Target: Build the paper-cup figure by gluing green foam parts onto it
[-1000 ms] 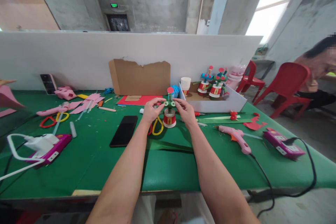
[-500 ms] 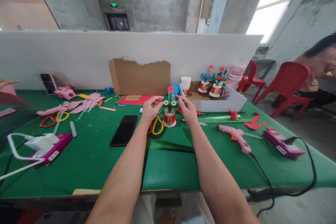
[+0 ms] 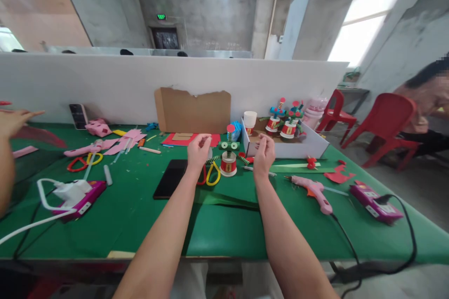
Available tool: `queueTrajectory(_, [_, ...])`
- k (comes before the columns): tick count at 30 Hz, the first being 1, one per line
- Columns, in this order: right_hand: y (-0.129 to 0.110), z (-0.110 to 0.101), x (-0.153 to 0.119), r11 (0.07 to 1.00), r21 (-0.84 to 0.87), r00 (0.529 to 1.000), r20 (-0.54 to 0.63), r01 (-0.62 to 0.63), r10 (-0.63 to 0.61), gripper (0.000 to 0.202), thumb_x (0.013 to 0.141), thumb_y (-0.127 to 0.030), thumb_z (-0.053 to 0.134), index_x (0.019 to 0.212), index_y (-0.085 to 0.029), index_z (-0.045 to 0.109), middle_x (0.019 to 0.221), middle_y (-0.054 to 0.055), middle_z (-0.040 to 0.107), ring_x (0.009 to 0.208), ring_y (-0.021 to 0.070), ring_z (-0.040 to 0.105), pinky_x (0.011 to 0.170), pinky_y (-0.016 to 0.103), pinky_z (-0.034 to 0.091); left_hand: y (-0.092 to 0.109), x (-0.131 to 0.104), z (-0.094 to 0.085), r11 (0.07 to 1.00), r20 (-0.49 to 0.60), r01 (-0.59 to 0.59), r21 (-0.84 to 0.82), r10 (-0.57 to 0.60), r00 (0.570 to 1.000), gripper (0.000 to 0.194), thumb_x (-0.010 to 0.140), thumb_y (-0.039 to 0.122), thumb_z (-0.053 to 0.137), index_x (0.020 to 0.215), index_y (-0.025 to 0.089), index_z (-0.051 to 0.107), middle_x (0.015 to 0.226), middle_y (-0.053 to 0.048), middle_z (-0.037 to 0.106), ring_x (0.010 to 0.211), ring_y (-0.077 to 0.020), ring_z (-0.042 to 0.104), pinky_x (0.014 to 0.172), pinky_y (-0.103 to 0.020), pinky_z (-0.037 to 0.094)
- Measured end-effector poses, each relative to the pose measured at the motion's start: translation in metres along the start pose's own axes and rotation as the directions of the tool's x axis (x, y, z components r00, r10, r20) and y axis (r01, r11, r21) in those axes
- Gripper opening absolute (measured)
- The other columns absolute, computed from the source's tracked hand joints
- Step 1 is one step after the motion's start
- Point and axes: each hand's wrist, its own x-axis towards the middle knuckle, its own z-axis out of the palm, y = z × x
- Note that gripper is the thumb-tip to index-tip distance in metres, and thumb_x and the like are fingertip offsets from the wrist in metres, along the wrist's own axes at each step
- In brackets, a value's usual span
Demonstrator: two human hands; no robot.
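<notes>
A small figure (image 3: 229, 155) stands upright on the green table, with a red-and-white paper cup base, a green head with round eyes, a red disc on top and coiled paper arms. My left hand (image 3: 198, 150) is raised just left of it, fingers curled together with nothing visible in them. On the other side, my right hand (image 3: 264, 151) is up with its fingers curled in, apart from the figure and holding nothing visible. Scissors (image 3: 213, 174) with red and yellow handles lie beside the cup. A green paper strip (image 3: 224, 199) lies in front.
A white box (image 3: 287, 148) holds similar figures and cups. A pink glue gun (image 3: 314, 189) and a power strip (image 3: 376, 202) are at the right. A black phone (image 3: 168, 180) and another power strip (image 3: 86, 200) are left. Another person's hand (image 3: 16, 121) is at far left.
Both my hands have moved apart, away from the figure, and their fingers have curled in. The figure's coiled arms now show on both sides. The other person's hand reaches further into view. The view has shifted.
</notes>
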Motion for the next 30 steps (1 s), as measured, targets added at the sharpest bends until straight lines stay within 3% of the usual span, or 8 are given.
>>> queueTrajectory(5, [-0.023,-0.004,-0.022,0.994,-0.06,0.995,0.016,0.096,-0.096,0.032,0.09,-0.041,0.043,0.098,-0.016,0.061,0.094,0.01,0.066,0.079,0.0172,0.059,0.073,0.031,0.048,0.025,-0.028,-0.015,0.998,0.056,0.013,0.058,-0.016,0.998,0.02,0.082,0.035,0.056,0.083,0.017,0.065,0.076,-0.002,0.069,0.071,-0.0147,0.064,0.068,-0.024,0.048])
queueTrajectory(8, [-0.036,-0.014,-0.051,0.989,-0.09,0.977,0.188,0.121,-0.103,0.026,0.09,-0.039,0.047,0.088,-0.018,0.061,0.083,0.006,0.066,0.076,0.0169,0.06,0.074,0.03,0.048,0.034,-0.055,-0.018,0.983,0.116,0.039,0.182,-0.061,0.991,0.03,0.085,0.038,0.054,0.063,0.017,0.058,0.054,0.003,0.059,0.054,-0.0115,0.054,0.058,-0.022,0.043])
queueTrajectory(10, [-0.04,-0.026,-0.071,0.981,-0.129,0.936,0.339,0.144,-0.093,0.026,0.091,-0.038,0.047,0.079,-0.019,0.061,0.076,0.004,0.065,0.073,0.0164,0.059,0.07,0.027,0.046,0.037,-0.075,-0.018,0.961,0.254,0.002,0.277,-0.075,0.964,0.035,0.087,0.037,0.051,0.059,0.017,0.056,0.05,0.002,0.056,0.051,-0.0118,0.051,0.055,-0.022,0.041])
queueTrajectory(13, [-0.039,-0.048,-0.095,0.976,-0.179,0.856,0.517,0.122,-0.012,0.032,0.094,-0.035,0.041,0.075,-0.02,0.061,0.066,0.001,0.062,0.064,0.0147,0.058,0.064,0.024,0.045,0.038,-0.108,-0.02,0.902,0.53,-0.243,0.357,0.018,0.848,0.02,0.086,0.017,0.05,0.076,0.017,0.067,0.075,-0.004,0.069,0.074,-0.0169,0.06,0.07,-0.028,0.046])
queueTrajectory(15, [-0.036,-0.061,-0.106,0.976,-0.195,0.825,0.564,0.093,0.034,0.033,0.096,-0.033,0.037,0.078,-0.02,0.061,0.065,0.001,0.062,0.063,0.0145,0.059,0.062,0.024,0.046,0.04,-0.131,-0.02,0.839,0.61,-0.35,0.417,0.027,0.792,0.024,0.084,0.009,0.047,0.089,0.017,0.069,0.089,-0.006,0.071,0.087,-0.0205,0.06,0.08,-0.033,0.047])
queueTrajectory(20, [-0.033,-0.075,-0.121,0.951,-0.23,0.764,0.645,0.208,-0.011,0.032,0.097,-0.028,0.034,0.087,-0.021,0.063,0.083,0.006,0.067,0.081,0.0179,0.062,0.076,0.029,0.049,0.046,-0.172,-0.018,0.695,0.606,-0.403,0.595,-0.059,0.793,0.034,0.085,0.01,0.046,0.113,0.016,0.064,0.113,-0.011,0.067,0.107,-0.0262,0.056,0.091,-0.041,0.044])
queueTrajectory(25, [-0.037,-0.077,-0.122,0.877,-0.283,0.645,0.763,0.389,-0.04,0.028,0.094,-0.017,0.036,0.104,-0.019,0.062,0.096,0.01,0.067,0.091,0.0215,0.059,0.083,0.035,0.048,0.048,-0.162,-0.031,0.662,0.618,-0.398,0.635,-0.126,0.776,0.041,0.085,0.011,0.049,0.124,0.018,0.056,0.125,-0.01,0.062,0.114,-0.0248,0.053,0.097,-0.042,0.04])
queueTrajectory(30, [-0.046,-0.079,-0.113,0.759,-0.36,0.508,0.86,0.542,0.044,0.024,0.09,-0.019,0.051,0.113,-0.019,0.061,0.104,0.01,0.067,0.096,0.0241,0.058,0.083,0.037,0.043,0.051,-0.136,-0.054,0.639,0.62,-0.34,0.69,-0.28,0.733,0.037,0.085,0.015,0.053,0.121,0.02,0.058,0.116,-0.007,0.067,0.108,-0.0249,0.056,0.089,-0.039,0.042])
